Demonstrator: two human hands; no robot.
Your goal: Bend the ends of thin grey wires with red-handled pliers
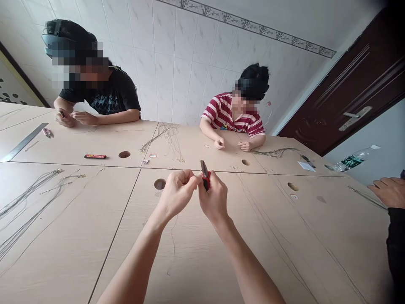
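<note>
My right hand (214, 197) is closed round red-handled pliers (205, 172), whose dark jaws point up and away from me. My left hand (177, 191) is pinched right beside the pliers, holding a thin wire (172, 234) that hangs down from the fingers toward the table. Both hands meet above the light wooden table (202, 261), near a round hole (160, 184) in its top.
Thin wire bundles (28, 194) lie at the left, more wires (167, 137) at the centre back. Two people sit across the table with hands on it; another person's hand (389, 192) rests at the right edge. A metal ruler (23, 142), a red-black tool (95, 156) and a water bottle (354, 160) lie around.
</note>
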